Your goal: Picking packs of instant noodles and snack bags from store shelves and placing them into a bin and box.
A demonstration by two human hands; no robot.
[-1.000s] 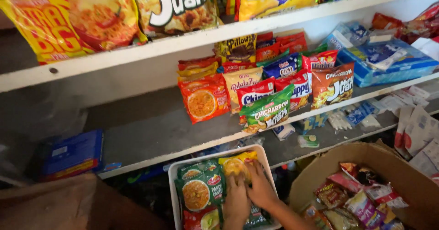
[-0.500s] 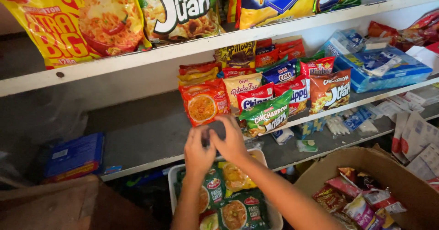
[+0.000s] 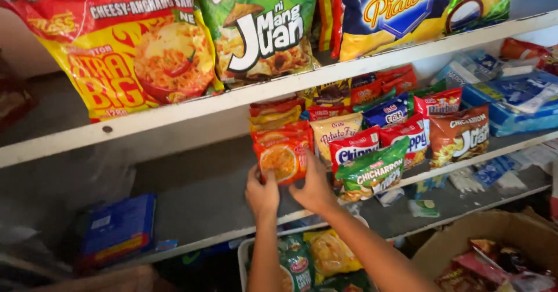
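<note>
Orange noodle packet [image 3: 283, 161] at middle shelf's front edge; green snack bag [image 3: 372, 176] beside; blue box [image 3: 118, 229] left.

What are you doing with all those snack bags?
A person has both hands up at the middle shelf. The left hand and the right hand are pressed on either side of an orange noodle packet standing at the left end of a row of snack bags. Below, a white tray holds more packets, and a cardboard box sits beside it.
</note>
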